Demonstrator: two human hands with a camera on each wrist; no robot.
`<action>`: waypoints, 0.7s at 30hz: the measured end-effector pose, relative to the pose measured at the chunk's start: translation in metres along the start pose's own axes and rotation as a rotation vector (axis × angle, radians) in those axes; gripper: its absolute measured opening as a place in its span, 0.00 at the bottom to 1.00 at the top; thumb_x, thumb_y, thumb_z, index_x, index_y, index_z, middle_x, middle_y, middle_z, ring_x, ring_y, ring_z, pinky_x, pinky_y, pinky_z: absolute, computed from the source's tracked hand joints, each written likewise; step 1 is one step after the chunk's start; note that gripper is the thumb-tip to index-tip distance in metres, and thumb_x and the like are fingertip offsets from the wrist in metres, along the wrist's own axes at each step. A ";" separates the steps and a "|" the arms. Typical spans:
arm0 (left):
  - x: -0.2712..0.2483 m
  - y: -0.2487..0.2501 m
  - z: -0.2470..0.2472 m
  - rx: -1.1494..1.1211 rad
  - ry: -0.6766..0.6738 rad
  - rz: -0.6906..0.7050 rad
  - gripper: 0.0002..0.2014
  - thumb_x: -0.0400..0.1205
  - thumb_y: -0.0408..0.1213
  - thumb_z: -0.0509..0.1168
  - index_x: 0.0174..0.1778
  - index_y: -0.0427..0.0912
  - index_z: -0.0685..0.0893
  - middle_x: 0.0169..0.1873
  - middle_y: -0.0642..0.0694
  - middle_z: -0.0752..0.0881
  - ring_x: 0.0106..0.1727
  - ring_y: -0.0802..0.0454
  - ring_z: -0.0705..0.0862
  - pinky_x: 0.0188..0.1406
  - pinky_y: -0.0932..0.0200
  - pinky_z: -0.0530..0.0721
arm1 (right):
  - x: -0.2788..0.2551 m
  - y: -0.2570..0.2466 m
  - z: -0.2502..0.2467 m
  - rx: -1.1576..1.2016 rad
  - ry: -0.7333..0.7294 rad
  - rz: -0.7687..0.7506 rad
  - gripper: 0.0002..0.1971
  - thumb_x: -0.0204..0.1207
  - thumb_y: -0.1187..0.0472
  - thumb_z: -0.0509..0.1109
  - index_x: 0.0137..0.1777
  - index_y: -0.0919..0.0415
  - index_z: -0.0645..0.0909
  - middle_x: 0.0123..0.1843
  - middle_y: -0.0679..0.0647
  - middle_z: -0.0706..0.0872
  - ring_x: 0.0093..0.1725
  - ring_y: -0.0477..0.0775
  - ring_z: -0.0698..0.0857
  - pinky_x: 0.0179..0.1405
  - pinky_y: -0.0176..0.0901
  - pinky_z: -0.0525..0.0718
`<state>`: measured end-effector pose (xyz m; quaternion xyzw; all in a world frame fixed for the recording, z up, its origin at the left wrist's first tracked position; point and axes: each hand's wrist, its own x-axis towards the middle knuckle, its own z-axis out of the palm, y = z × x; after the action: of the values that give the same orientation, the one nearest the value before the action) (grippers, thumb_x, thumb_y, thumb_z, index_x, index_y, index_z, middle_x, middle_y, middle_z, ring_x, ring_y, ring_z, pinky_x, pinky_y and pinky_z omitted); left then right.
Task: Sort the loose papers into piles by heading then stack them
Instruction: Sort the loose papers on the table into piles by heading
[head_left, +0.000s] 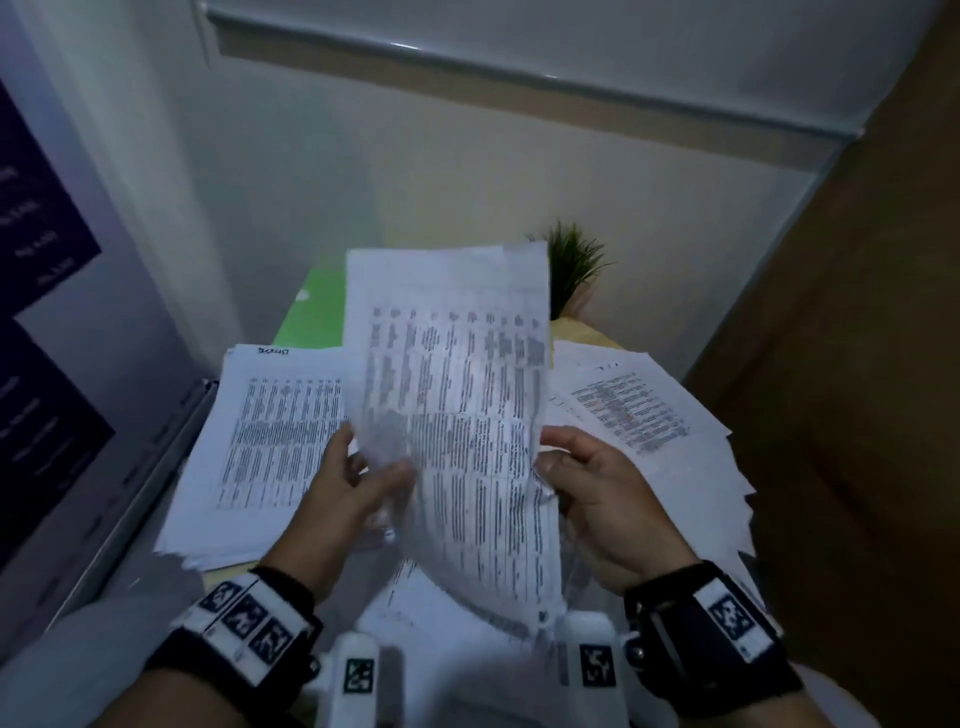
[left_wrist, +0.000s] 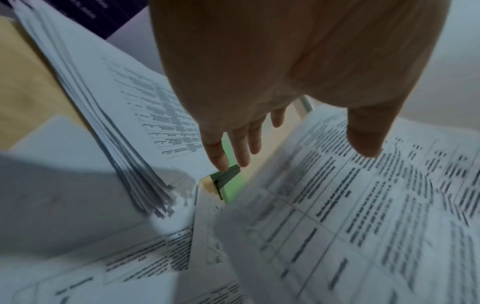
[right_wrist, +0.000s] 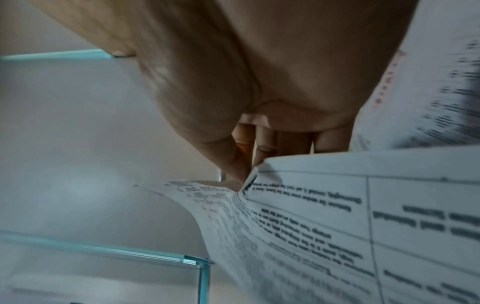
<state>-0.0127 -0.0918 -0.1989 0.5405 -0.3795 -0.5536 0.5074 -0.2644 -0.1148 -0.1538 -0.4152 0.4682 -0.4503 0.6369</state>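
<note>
- Nearest the head camera, at the bottom of its picture, are the two wrist bands (head_left: 244, 631) with black-and-white markers, one on each forearm.
- Just beyond them the right hand (head_left: 605, 499) pinches the right edge of a printed sheet (head_left: 457, 415); thumb and fingers are curled onto the paper.
- The left hand (head_left: 348, 499) is at the sheet's left edge with fingers relaxed and spread; the head view does not settle whether it grips.
- The sheet is lifted between the hands, its long axis running away from the person, top edge far and high, bottom end curling down toward the wrists. The printed table faces the person.
- The left wrist view adds what the head view hides: the left fingers (left_wrist: 241, 148) are straight, reaching down, clear of the sheet (left_wrist: 363, 205) that lies to their right, with nothing held.
- That view also shows the thick edge of the pile (left_wrist: 124, 127) left of the left hand, and a green strip (left_wrist: 233, 189) past the fingertips.
- The right wrist view shows the pinch close up: a fingertip (right_wrist: 239, 164) presses a crumpled corner of the sheet (right_wrist: 311, 226).
- Only this view shows a glass edge (right_wrist: 197, 263) below the right hand.
- In the head view one pile (head_left: 270, 441) lies left of the left hand, and a fanned, looser pile (head_left: 639, 410) lies right of the right hand.
- Beyond the sheet stands a plant (head_left: 574, 265).
</note>
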 end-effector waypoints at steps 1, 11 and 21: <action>0.000 0.001 -0.002 -0.015 -0.003 -0.004 0.33 0.72 0.50 0.81 0.73 0.59 0.78 0.62 0.56 0.90 0.63 0.53 0.89 0.55 0.50 0.87 | 0.000 0.011 0.000 0.008 0.005 0.021 0.12 0.78 0.67 0.74 0.61 0.61 0.90 0.66 0.80 0.84 0.55 0.69 0.80 0.64 0.70 0.77; 0.014 -0.007 -0.010 0.235 0.198 -0.066 0.20 0.80 0.40 0.77 0.53 0.24 0.84 0.37 0.24 0.87 0.34 0.44 0.83 0.35 0.49 0.83 | 0.023 0.037 -0.020 -0.489 0.069 0.109 0.12 0.78 0.68 0.79 0.33 0.62 0.85 0.23 0.55 0.81 0.21 0.50 0.79 0.26 0.40 0.79; 0.024 -0.011 -0.017 0.201 0.251 -0.107 0.09 0.84 0.34 0.72 0.48 0.29 0.86 0.31 0.37 0.78 0.21 0.54 0.75 0.16 0.64 0.74 | 0.125 0.042 -0.122 -1.415 0.221 0.377 0.50 0.64 0.41 0.87 0.84 0.56 0.69 0.80 0.57 0.77 0.74 0.63 0.80 0.67 0.52 0.83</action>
<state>0.0047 -0.1106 -0.2174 0.6727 -0.3374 -0.4674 0.4640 -0.3555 -0.2376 -0.2476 -0.5913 0.7713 0.0368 0.2327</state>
